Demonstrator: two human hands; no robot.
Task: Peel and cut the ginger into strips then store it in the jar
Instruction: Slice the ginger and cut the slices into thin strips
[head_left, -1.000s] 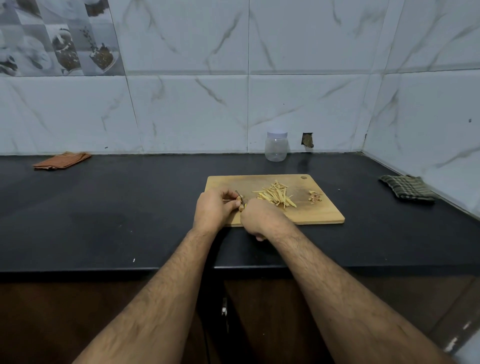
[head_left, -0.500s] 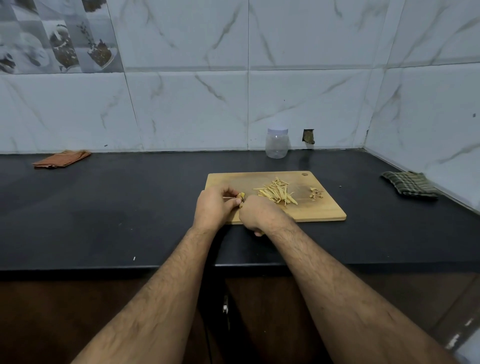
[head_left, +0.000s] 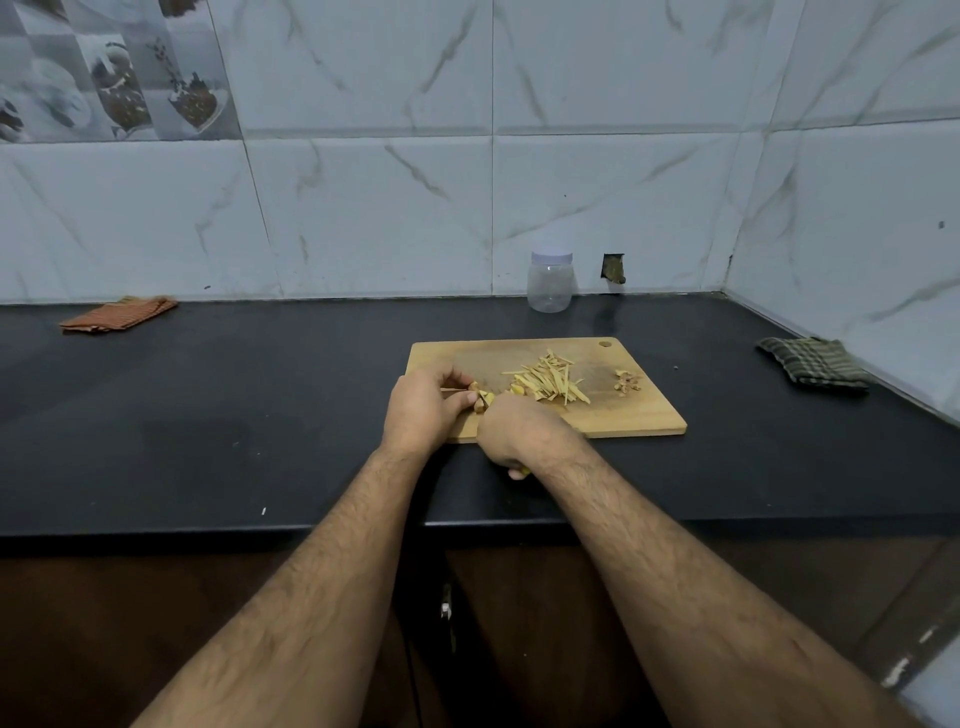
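We cannot make out the tool in our right hand (head_left: 524, 434): the fingers curl around something, but only a small yellowish tip shows below the wrist, and any blade is hidden behind the knuckles. Our left hand (head_left: 423, 410) pinches one small ginger piece (head_left: 483, 401) at the near-left corner of the cutting board (head_left: 649, 415); the fingers cover most of it. One pile of ginger strips (head_left: 548, 379) lies at the board's centre, too tangled to count. One small heap of peel scraps (head_left: 626, 382) sits toward the right edge. One empty clear jar (head_left: 549, 283), lid on, stands at the bench's back edge. Two folded cloths lie on the bench (head_left: 234, 405): an orange cloth (head_left: 117, 314) back-left, a green checked cloth (head_left: 813, 361) at the right edge.
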